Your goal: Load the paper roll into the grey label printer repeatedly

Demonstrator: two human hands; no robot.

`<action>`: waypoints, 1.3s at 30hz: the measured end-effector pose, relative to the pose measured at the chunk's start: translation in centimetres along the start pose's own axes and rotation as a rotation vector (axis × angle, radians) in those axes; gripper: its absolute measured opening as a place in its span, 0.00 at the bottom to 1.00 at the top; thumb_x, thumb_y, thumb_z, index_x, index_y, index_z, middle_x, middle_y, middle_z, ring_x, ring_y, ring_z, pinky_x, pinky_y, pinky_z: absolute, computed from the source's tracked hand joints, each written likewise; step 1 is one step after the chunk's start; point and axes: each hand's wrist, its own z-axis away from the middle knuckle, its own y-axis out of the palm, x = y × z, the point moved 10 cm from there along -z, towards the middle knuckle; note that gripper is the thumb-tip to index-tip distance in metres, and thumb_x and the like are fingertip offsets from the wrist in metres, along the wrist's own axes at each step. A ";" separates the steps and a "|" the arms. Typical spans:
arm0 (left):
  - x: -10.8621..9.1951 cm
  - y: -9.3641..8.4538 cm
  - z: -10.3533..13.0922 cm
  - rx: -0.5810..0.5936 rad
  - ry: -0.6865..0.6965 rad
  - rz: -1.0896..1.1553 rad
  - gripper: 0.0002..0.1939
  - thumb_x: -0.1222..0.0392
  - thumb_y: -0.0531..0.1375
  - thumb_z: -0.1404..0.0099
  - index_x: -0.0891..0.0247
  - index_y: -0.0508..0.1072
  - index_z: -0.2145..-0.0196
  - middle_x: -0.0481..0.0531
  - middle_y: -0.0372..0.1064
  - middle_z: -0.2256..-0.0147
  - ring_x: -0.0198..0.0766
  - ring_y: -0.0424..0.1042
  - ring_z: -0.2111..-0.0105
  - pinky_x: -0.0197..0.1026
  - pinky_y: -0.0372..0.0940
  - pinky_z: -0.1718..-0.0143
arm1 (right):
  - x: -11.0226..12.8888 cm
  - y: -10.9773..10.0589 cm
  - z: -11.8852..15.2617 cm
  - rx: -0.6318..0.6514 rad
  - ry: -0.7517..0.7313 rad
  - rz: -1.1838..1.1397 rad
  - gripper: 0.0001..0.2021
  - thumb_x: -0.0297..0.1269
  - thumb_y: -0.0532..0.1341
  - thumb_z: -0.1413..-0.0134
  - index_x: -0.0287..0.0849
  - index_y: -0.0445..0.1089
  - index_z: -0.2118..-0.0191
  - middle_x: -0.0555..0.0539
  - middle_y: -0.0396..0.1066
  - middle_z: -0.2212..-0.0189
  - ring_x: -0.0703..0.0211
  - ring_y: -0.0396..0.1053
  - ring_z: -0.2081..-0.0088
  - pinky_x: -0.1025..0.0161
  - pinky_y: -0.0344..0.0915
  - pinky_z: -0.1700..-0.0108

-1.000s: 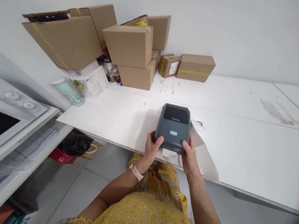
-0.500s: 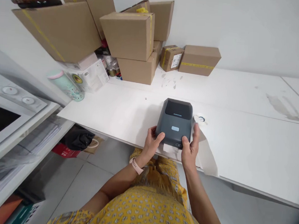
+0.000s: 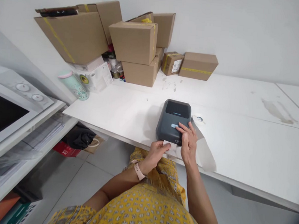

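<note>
A dark grey label printer sits at the near edge of the white table. My right hand lies flat on its top, fingers spread over the light blue mark on the lid. My left hand is below the printer's front and pinches the white label that sticks out of its slot. A white paper strip runs from the printer's right side across the table edge. A pale watch is on my left wrist.
Several cardboard boxes are stacked at the back left against the wall, with a white carton and a mint green tumbler beside them. A white appliance on a shelf stands at the left. A small tape roll lies right of the printer.
Both hands have left the printer's sides. My right hand moved up onto the lid; my left hand dropped to the front and took hold of the label.
</note>
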 end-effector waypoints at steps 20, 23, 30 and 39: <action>-8.0 -5.5 2.1 -0.336 0.608 -0.260 0.15 0.46 0.55 0.29 0.58 0.74 0.58 0.55 0.72 0.54 0.44 0.70 0.51 0.44 0.63 0.47 | 3.3 0.8 -1.6 -0.007 -0.186 0.481 0.08 0.41 0.57 0.33 0.51 0.74 0.59 0.51 0.72 0.41 0.41 0.52 0.30 0.28 0.29 0.33; -8.3 -4.2 0.3 -0.236 0.583 -0.248 0.21 0.44 0.55 0.28 0.55 0.71 0.44 0.56 0.65 0.39 0.47 0.62 0.37 0.49 0.56 0.35 | 1.6 0.9 -1.4 0.041 -0.124 0.380 0.10 0.43 0.56 0.32 0.51 0.74 0.58 0.50 0.69 0.38 0.41 0.50 0.29 0.27 0.33 0.32; -6.9 -2.6 -0.9 -0.104 0.469 -0.228 0.28 0.42 0.53 0.27 0.55 0.65 0.36 0.54 0.57 0.31 0.48 0.54 0.31 0.51 0.49 0.29 | -2.8 0.4 2.3 0.050 0.211 -0.091 0.25 0.50 0.47 0.29 0.53 0.56 0.31 0.43 0.38 0.25 0.45 0.43 0.26 0.37 0.51 0.31; -15.0 -1.6 -5.2 -0.015 0.635 -0.003 0.26 0.42 0.52 0.27 0.55 0.65 0.37 0.53 0.68 0.39 0.46 0.63 0.35 0.50 0.54 0.31 | 1.9 -2.6 -7.9 -0.006 -0.030 -0.009 0.32 0.57 0.40 0.30 0.53 0.46 0.27 0.43 0.42 0.26 0.46 0.41 0.26 0.38 0.43 0.28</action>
